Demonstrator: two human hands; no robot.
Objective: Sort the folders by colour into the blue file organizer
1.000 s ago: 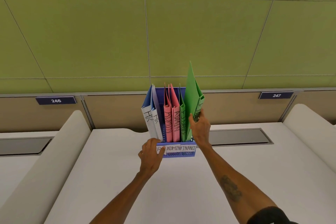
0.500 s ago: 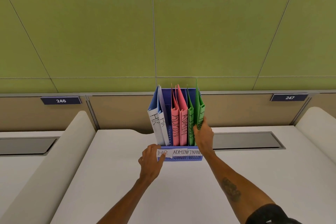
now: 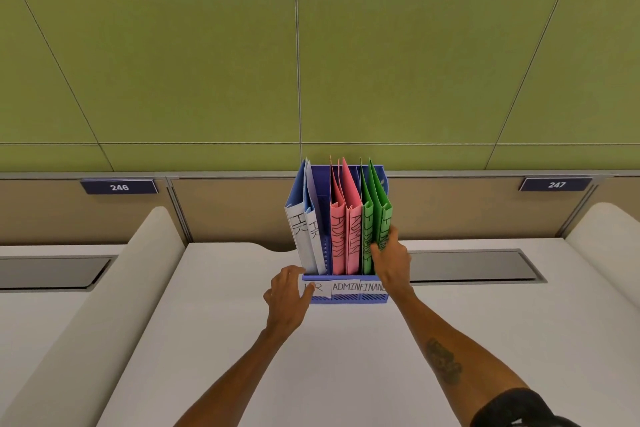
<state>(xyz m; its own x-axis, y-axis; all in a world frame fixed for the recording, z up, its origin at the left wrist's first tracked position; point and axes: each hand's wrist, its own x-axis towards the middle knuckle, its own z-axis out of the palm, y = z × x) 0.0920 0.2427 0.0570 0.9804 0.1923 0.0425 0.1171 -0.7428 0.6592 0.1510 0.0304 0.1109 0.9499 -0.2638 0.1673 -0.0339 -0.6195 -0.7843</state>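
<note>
The blue file organizer (image 3: 348, 298) stands at the back of the white desk (image 3: 329, 357), with front labels HR, ADMIN and FINANCE. Two blue folders (image 3: 304, 218) stand in its left slot, two pink folders (image 3: 344, 225) in the middle, two green folders (image 3: 374, 215) on the right. My left hand (image 3: 289, 291) rests against the organizer's front left corner, its thumb over the HR label. My right hand (image 3: 389, 260) grips the spine of the rightmost green folder, which sits fully down in its slot.
A green panelled wall rises behind the desk, with number plates 246 (image 3: 119, 186) and 247 (image 3: 556, 184). Grey cable trays (image 3: 478, 265) are recessed at the desk's back. Rounded white dividers (image 3: 104, 305) flank the desk on both sides.
The right green folder has gone from sticking up tilted above the others down into the right slot, level with its neighbour. My left hand has stayed at the organizer's front.
</note>
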